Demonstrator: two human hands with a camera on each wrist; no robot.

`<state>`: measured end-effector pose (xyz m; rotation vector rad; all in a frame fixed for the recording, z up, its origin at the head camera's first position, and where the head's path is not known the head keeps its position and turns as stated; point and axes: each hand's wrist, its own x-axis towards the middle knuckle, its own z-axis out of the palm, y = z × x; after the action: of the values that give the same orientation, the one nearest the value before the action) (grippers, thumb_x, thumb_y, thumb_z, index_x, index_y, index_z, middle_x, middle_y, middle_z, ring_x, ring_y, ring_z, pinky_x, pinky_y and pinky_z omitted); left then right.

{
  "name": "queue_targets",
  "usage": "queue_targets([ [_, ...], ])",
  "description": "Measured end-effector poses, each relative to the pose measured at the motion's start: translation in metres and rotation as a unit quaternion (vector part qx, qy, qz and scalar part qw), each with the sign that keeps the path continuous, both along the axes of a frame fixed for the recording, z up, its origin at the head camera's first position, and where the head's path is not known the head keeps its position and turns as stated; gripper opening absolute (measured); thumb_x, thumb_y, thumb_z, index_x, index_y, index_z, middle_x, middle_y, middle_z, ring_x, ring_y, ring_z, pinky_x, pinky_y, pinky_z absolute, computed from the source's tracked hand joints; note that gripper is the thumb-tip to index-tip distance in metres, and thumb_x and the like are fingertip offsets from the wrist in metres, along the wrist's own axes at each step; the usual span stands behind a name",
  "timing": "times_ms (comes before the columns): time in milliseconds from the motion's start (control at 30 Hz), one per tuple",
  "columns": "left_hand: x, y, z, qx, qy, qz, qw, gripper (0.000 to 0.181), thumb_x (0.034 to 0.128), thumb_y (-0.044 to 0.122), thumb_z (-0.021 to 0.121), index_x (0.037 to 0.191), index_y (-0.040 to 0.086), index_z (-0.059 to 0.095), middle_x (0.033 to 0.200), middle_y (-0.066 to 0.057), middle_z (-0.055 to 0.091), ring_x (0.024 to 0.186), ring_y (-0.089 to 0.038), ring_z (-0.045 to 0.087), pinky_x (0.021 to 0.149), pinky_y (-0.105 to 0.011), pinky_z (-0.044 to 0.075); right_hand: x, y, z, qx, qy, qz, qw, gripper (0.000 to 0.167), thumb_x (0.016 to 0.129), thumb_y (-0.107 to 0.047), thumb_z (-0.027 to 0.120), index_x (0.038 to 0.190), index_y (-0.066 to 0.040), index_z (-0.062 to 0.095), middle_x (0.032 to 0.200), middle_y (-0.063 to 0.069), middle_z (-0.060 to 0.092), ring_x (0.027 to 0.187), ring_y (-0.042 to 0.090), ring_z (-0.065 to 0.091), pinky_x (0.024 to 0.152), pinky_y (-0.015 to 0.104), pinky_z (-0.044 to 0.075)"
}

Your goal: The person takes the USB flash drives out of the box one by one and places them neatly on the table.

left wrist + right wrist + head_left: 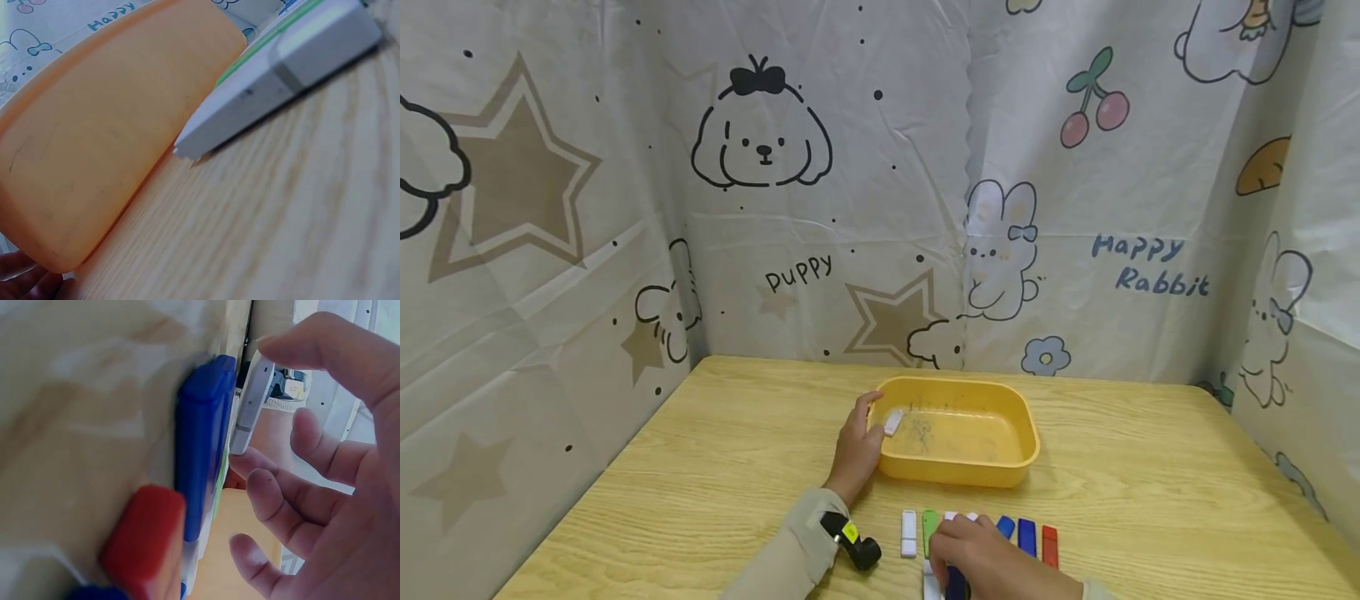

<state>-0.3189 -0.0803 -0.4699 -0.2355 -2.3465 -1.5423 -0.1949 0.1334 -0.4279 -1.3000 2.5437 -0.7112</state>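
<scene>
My left hand [856, 446] grips the left side of a yellow plastic basin [958, 472], with the thumb at the rim and the other fingers around the outside. A white USB stick [892, 422] lies inside at the basin's left end. In front of the basin, my right hand [981, 554] is over a row of USB sticks. The right wrist view shows its thumb and a finger pinching a white USB stick [253, 403] by its ends. Around it are a white stick [908, 533], a green one [930, 525], a blue one [1027, 536] and a red one [1049, 546]. The hand partly hides several others.
The wooden table [737, 417] extends to both sides of the basin. Printed cloth curtains [820, 233] hang behind and at the sides. A black wrist camera [852, 542] is strapped to the left sleeve, close to the row's left end.
</scene>
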Motion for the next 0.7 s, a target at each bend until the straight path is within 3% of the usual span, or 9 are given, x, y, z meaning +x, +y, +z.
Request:
queue_targets([
  [433,-0.0012,-0.0002,-0.0004,0.007,-0.011,-0.005,0.9999,0.05,0.0878,0.004,0.044,0.137,0.014,0.044,0.146,-0.01,0.043,0.136,-0.027,0.038,0.108,-0.051,0.032,0.0003,0.0002,-0.0063,0.023,0.051,0.001,0.9985,0.029,0.083,-0.056,0.064,0.086,-0.029,0.054,0.094,-0.019,0.048,0.08,0.001,0.04,0.067,0.021,0.032],
  [700,0.0,0.0004,0.0002,0.003,-0.014,-0.004,0.9999,0.051,0.0877,0.005,0.044,0.137,0.015,0.044,0.146,-0.01,0.043,0.136,-0.027,0.038,0.109,-0.051,0.031,0.0011,-0.0002,-0.0051,0.038,0.045,-0.005,0.9983,0.028,0.083,-0.056,0.064,0.086,-0.029,0.055,0.094,-0.019,0.048,0.08,0.001,0.041,0.067,0.022,0.032],
])
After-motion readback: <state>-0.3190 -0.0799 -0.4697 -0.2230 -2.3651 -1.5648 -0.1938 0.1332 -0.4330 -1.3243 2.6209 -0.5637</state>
